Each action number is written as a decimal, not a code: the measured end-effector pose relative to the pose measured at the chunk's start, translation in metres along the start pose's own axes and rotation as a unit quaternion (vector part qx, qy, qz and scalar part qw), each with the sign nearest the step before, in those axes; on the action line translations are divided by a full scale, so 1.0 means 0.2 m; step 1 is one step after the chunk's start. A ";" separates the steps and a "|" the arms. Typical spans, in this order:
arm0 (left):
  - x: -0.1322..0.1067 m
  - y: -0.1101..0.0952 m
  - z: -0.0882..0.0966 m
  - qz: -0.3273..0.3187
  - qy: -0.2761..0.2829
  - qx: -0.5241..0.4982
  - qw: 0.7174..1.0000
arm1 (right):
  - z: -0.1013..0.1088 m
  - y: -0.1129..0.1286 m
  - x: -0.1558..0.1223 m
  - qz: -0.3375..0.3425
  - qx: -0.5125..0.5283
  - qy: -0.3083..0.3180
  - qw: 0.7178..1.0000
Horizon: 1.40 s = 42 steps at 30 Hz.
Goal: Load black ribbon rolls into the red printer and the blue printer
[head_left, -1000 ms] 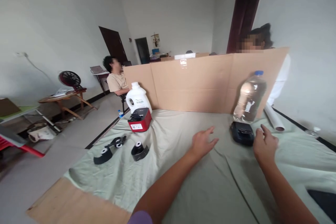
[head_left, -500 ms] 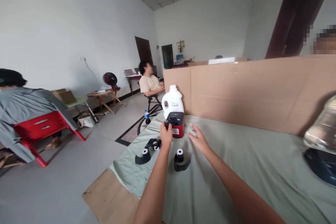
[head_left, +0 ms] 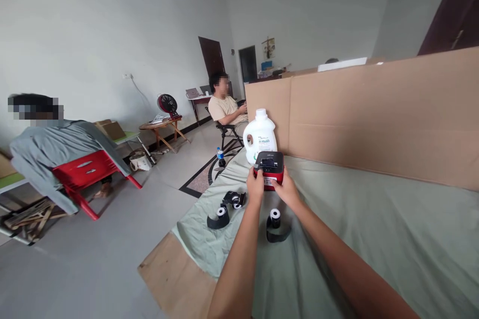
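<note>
A small red and black label printer (head_left: 270, 164) is on the green cloth (head_left: 337, 219), in front of a white detergent jug (head_left: 261, 134). My left hand (head_left: 255, 185) grips its left side, thumb on the near edge. From the right, my right hand (head_left: 287, 187) is closed on the other side of it. Most of my fingers are hidden behind the printer. Nearer to me stands a black roll with a white core (head_left: 275, 218), its strip curling loose. Another such roll (head_left: 220, 215) and a black item with a white core (head_left: 235, 200) lie to the left.
A tall cardboard panel (head_left: 374, 124) borders the cloth at the back and right. Bare wood (head_left: 179, 269) shows at the table's left corner. On the floor stands a dark drink bottle (head_left: 221, 158). Two people sit beyond, one on a red chair (head_left: 86, 172).
My right hand has moved in from beside the printer and taken hold of its right side. My left hand keeps its hold. The whole view has shifted, with the scene further right.
</note>
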State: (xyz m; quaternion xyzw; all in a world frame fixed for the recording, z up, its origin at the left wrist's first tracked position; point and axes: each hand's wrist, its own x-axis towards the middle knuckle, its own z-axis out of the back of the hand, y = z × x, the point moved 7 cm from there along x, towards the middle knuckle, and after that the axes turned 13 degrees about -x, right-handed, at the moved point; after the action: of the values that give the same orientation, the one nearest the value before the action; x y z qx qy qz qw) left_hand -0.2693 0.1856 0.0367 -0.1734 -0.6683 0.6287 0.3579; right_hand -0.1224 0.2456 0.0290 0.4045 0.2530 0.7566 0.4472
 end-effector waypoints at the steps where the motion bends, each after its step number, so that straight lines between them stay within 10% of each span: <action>1: -0.02 -0.04 -0.02 -0.006 0.004 0.004 1.000 | 0.04 0.00 -0.01 0.001 -0.006 -0.001 1.000; 10: -0.63 -0.55 -0.32 -0.151 0.192 0.013 0.970 | 0.82 -0.11 -0.44 0.002 -0.017 -0.051 0.999; 17: -1.26 -0.56 -0.50 -0.091 0.295 -0.161 0.938 | 1.28 -0.29 -1.07 -0.009 -0.154 -0.112 0.982; 23: -1.47 -0.46 -0.46 -0.060 0.299 -0.179 0.935 | 1.29 -0.34 -1.32 0.035 -0.214 -0.158 0.963; 42: -1.43 -0.36 -0.41 -0.074 0.269 -0.167 0.946 | 1.30 -0.29 -1.34 -0.031 -0.195 -0.112 0.974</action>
State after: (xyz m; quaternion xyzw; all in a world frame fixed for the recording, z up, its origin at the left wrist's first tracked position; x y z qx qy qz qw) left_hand -0.0014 0.0393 0.0279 -0.3432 -0.6534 0.4100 0.5359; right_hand 0.1968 0.0415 0.0241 0.3832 0.0610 0.7272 0.5662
